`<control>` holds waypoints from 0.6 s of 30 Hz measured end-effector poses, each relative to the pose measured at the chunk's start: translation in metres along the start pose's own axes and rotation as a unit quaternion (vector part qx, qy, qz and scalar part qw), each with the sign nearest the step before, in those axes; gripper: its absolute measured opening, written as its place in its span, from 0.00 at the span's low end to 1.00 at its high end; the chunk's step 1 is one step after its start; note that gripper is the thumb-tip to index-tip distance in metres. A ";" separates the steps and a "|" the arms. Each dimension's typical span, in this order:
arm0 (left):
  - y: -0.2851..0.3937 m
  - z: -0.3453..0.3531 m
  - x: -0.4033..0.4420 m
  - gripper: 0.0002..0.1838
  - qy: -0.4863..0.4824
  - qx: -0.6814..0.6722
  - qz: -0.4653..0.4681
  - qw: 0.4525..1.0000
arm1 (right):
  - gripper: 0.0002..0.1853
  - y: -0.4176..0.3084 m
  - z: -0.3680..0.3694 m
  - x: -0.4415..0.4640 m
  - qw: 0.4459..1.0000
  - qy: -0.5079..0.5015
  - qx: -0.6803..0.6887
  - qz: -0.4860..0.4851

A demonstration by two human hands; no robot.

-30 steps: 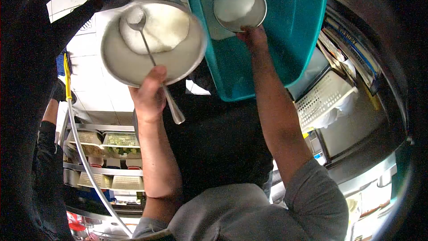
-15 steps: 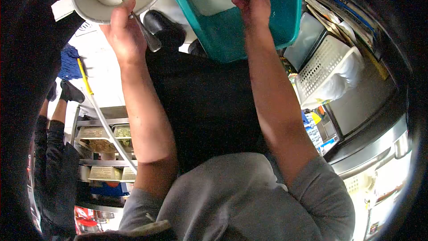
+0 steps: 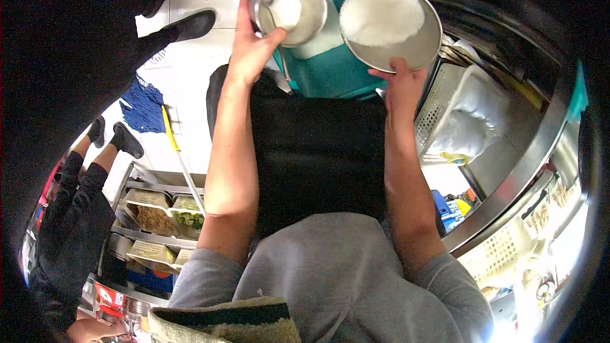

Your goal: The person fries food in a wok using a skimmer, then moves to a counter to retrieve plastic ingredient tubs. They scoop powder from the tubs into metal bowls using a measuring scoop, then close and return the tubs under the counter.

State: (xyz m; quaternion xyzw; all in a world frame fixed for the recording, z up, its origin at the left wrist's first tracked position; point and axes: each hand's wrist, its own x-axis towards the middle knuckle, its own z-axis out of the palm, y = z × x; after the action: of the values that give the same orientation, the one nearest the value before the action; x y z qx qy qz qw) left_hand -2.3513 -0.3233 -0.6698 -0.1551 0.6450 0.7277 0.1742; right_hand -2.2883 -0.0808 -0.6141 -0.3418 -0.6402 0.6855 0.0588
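My left hand [image 3: 254, 51] is closed on the rim of a metal bowl [image 3: 311, 22] that holds some white contents. A metal spoon [image 3: 285, 67] leans in this bowl, its handle sticking out beside my thumb. On the right, my right hand [image 3: 403, 82] grips the near edge of another metal bowl [image 3: 413, 54], with a white mass [image 3: 381, 16] inside. Below both bowls is a teal tub [image 3: 318, 76] with white material [image 3: 324, 41] in it. The bowls are apart from each other.
A person in dark clothes [image 3: 70, 57] stands at the left, and another person's legs [image 3: 79, 184] show lower down. A blue mop [image 3: 143, 107] with a yellow-ended pole [image 3: 170, 130] lies near shelves of baskets [image 3: 152, 200]. At right is a white perforated basket [image 3: 435, 111].
The bowl in my left hand has moved right, over the tub. My right hand has moved its bowl right, toward the tub's edge. The view has shifted too.
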 end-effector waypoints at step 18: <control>-0.008 0.074 -0.001 0.55 -0.111 0.069 -0.173 0.976 | 0.30 -0.013 0.008 -0.031 0.979 0.100 -0.164 -0.075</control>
State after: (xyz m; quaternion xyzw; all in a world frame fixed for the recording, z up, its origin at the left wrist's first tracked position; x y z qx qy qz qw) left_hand -2.3472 -0.2495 -0.6677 -0.1699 0.6335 0.6533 0.3782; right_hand -2.2736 -0.1010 -0.5908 -0.3645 -0.7584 0.5276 0.1166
